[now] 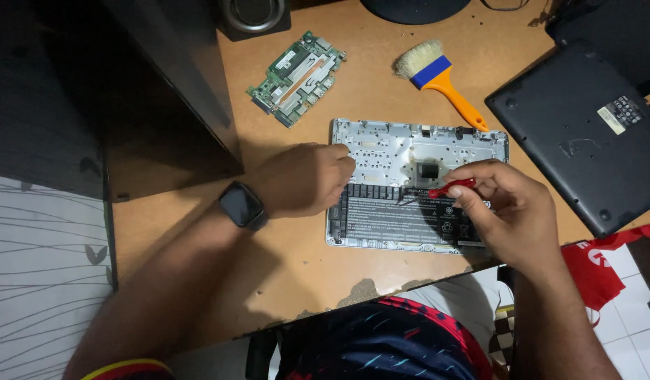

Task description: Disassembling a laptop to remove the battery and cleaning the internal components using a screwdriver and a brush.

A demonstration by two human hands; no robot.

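Head view, looking down on a wooden desk [297,246]. Left hand [304,179], a dark wristwatch [242,205] on its wrist, rests knuckles-up on the left edge of the opened laptop base [416,148], fingers curled in and pressing on the chassis; it grips nothing that I can make out. Right hand [511,211] comes in from the lower right, thumb and forefinger pinched round one red-handled tool [448,188], its metal tip angled down-left onto the top edge of the black battery [402,222].

Count: one laptop base, one battery, one green circuit board [297,77] lying loose up-left, one orange-handled brush [441,77] with a blue band, one dark bottom cover [585,134] at right.

A black monitor panel [128,91] crowds the left side of the desk.
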